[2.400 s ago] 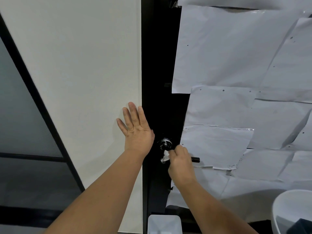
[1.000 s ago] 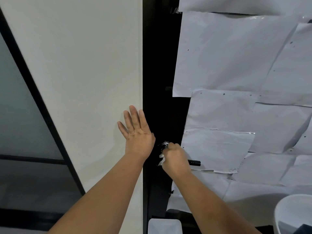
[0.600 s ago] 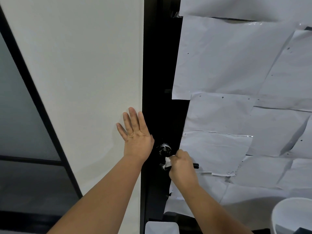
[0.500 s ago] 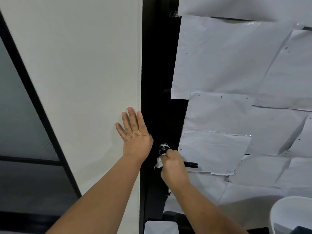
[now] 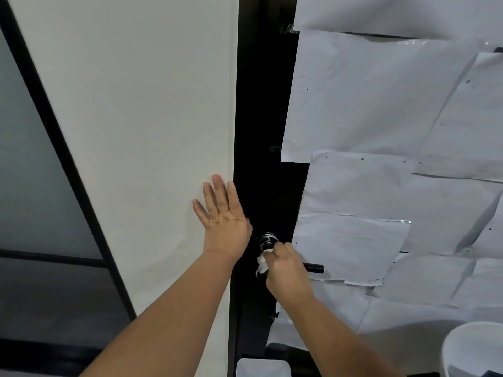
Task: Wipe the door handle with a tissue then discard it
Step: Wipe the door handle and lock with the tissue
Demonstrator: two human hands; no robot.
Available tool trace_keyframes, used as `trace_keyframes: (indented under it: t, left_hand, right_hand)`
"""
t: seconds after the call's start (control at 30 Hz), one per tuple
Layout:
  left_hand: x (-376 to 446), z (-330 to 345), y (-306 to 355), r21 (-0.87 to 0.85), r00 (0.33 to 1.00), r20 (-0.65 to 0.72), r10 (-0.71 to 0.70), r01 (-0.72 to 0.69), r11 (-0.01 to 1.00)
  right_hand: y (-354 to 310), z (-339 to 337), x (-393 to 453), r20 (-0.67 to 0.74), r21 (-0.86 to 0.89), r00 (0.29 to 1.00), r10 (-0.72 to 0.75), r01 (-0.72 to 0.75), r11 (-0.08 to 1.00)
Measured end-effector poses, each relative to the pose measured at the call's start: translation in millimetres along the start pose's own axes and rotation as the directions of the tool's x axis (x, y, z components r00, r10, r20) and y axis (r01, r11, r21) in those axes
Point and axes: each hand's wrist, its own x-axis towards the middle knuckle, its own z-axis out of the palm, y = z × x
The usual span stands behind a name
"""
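Glass panel: at the far left, dark frame, behind the wall edge.
Wall: white, left of the black door frame.
Left hand: flat on the wall, fingers straight and slightly apart, holding nothing, its side at the door frame.
Door frame: black, between wall and papers.
Tissue: white, crumpled, pressed on the door handle.
Door handle: black lever; only its right end and round base show.
Right hand: fingers curled around the tissue and the handle.
Papers: white sheets that cover the door.
Bin: white, at the bottom right corner.
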Motion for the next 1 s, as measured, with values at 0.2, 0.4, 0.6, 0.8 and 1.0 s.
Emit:
trace_keyframes:
  t: [0.2, 0.4, 0.6, 0.8, 1.0]
  left_hand:
    - [0.4, 0.8, -0.4, -0.008, 1.0, -0.015, 0.003, -0.004, 1.0]
    - [0.9, 2.1, -1.9, -0.002, 1.0, -0.02, 0.016, -0.016, 1.0]
    - [1.2, 2.9, -1.5, -0.01, 1.0, -0.027, 0.002, -0.003, 1.0]
    - [0.9, 2.4, -1.6, -0.001, 1.0, -0.016, 0.008, -0.008, 1.0]
    - [0.4, 2.4, -2.2, -0.001, 1.0, -0.019, 0.012, -0.012, 1.0]
  right_hand:
    - [5.8, 1.0, 11.6, 0.043, 0.048, 0.989, 0.144, -0.146, 0.988]
    - [18.2, -6.7, 24.4, 0.138, 0.257, 0.948, 0.287, -0.314, 0.914]
    - [11.7, -15.4, 29.4, 0.384, 0.593, 0.816, 0.432, -0.577, 0.561]
    - [10.5, -9.6, 22.7, 0.152, 0.233, 0.888, 0.434, -0.459, 0.858]
    - [13.2, -3.9, 13.9, 0.042, 0.008, 0.972, 0.233, -0.233, 0.972]
